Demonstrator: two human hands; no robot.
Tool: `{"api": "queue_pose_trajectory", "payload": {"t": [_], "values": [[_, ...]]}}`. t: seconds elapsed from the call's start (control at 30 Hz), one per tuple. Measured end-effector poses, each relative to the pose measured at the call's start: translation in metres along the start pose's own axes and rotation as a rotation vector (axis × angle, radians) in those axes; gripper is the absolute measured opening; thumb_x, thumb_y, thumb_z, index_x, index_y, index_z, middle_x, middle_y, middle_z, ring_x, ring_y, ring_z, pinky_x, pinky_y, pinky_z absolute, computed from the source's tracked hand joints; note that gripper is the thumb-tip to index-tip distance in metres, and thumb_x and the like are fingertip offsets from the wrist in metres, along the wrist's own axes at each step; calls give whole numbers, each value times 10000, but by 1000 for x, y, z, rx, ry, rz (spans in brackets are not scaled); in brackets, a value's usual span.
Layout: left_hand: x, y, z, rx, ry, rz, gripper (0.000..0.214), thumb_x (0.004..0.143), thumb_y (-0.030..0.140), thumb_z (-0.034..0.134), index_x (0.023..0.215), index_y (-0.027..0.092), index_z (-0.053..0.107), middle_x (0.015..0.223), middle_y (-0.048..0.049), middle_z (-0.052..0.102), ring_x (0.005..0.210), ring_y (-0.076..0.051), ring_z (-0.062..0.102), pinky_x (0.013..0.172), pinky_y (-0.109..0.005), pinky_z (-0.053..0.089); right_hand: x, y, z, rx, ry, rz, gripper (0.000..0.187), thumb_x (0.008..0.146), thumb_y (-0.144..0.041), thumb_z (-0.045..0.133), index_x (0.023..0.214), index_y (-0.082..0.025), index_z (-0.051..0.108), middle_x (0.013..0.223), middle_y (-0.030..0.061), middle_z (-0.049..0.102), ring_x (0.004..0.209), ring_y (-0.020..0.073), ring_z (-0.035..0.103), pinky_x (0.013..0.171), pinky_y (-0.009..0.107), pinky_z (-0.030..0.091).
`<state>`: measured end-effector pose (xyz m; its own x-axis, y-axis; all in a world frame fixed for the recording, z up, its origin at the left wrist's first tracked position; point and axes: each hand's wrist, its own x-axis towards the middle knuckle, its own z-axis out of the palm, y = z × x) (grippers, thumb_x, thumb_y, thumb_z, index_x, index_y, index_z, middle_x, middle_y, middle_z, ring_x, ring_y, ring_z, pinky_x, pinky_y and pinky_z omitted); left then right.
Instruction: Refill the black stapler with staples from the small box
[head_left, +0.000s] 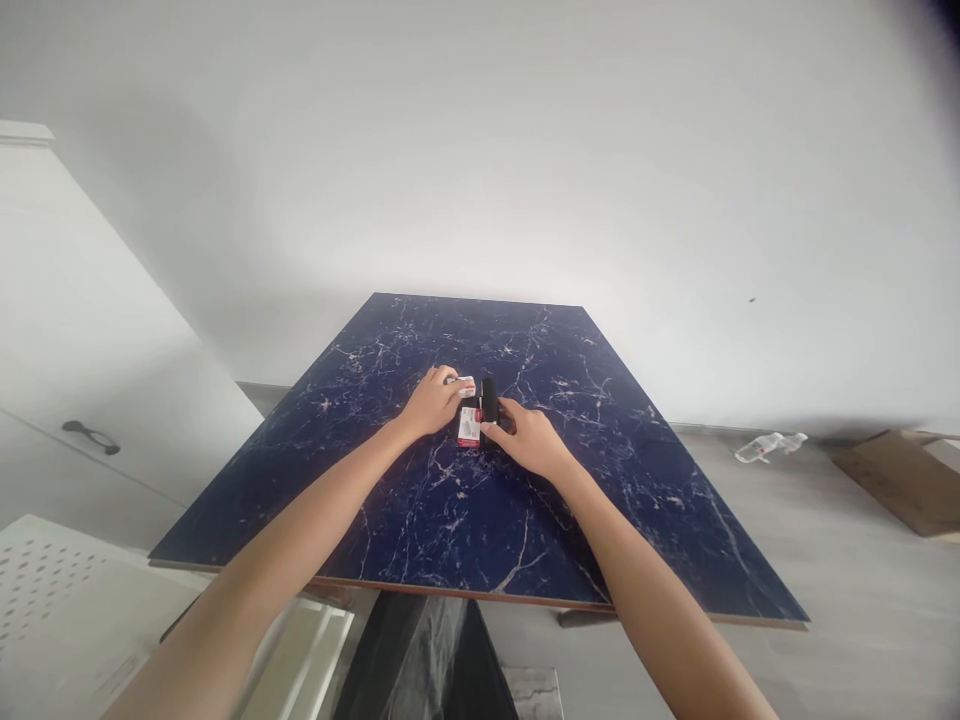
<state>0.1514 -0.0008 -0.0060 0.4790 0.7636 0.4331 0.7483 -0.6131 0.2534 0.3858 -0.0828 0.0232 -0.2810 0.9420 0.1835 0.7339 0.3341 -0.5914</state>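
Note:
On the blue marble-patterned table, my left hand has its fingers closed on a small white box with red marks. Just below that lies a red-and-white printed box, close to the fingertips of both hands. My right hand grips a black oblong object between thumb and fingers; its kind is too small to make out. The black object stands right beside the printed box, and its lower part is partly hidden by my right thumb.
A white cabinet with a dark handle is at the left. On the floor at right are a clear plastic bottle and a cardboard box. A white perforated panel sits at lower left. A pale wall rises behind the table.

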Motion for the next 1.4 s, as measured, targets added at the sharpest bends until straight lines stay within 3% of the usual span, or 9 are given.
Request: {"api": "queue_pose_trajectory", "payload": {"t": [0.17,0.47,0.57,0.7,0.8,0.97,1.1,1.27,1.4], "values": [[0,4,-2,-40,-55,-10,512,1077,406,249,1360,203,625,975,-83,609,958,-230,529,985,-425,394,1,3,2,25,-9,1,523,942,-485,606,1392,-224,552,1113,87,742,899,251,711,777,332,518],[-8,3,-8,-266,-154,30,478,1063,393,289,1353,213,623,995,-88,652,946,-241,559,909,-407,440,1,2,2,31,-13,-6,521,944,-462,603,1403,-224,542,1169,86,734,914,250,716,800,350,526],[-12,1,-12,-303,-147,8,434,1045,449,369,1285,258,677,1230,-112,599,1164,-271,539,1041,-461,427,0,1,0,51,-25,-10,516,947,-444,596,1408,-220,536,1163,86,735,870,229,715,791,343,524],[-17,2,-20,-341,-231,-8,607,921,623,582,1457,343,532,1650,-93,244,1495,-385,267,1156,-561,348,-2,2,1,73,-21,-24,512,955,-429,579,1414,-209,522,1187,95,723,884,223,708,809,345,519],[-19,2,-24,-393,-347,6,939,769,674,741,1566,356,362,1670,-114,212,1493,-411,293,1144,-551,387,-2,1,2,82,-27,-33,514,957,-415,573,1419,-199,510,1209,109,709,952,240,700,854,364,517],[-21,3,-25,-376,-402,-6,1151,658,680,820,1606,371,247,1674,-106,212,1508,-418,267,1131,-528,421,-2,0,2,211,-60,-45,517,947,-370,584,1427,-199,497,1273,116,677,1049,253,687,906,382,533],[-23,6,-20,-328,-380,-43,1174,627,701,824,1603,367,264,1668,-106,229,1500,-444,269,1126,-544,416,-1,6,-2,418,-132,-5,549,928,-390,615,1433,-219,484,1343,102,639,1101,239,677,935,380,551],[-23,8,-16,-316,-381,-37,1187,657,698,804,1620,356,200,1677,-118,182,1493,-443,279,1134,-548,394,-1,8,-3,430,-115,-4,607,873,-343,675,1433,-215,479,1370,107,620,1117,246,671,965,401,550],[-24,11,-16,-351,-311,-13,1059,642,644,835,1551,340,385,1629,-120,282,1433,-415,387,1102,-508,431,-4,0,0,355,-90,-47,658,861,-334,686,1465,-230,447,1318,111,646,1034,236,699,898,378,576]]}}
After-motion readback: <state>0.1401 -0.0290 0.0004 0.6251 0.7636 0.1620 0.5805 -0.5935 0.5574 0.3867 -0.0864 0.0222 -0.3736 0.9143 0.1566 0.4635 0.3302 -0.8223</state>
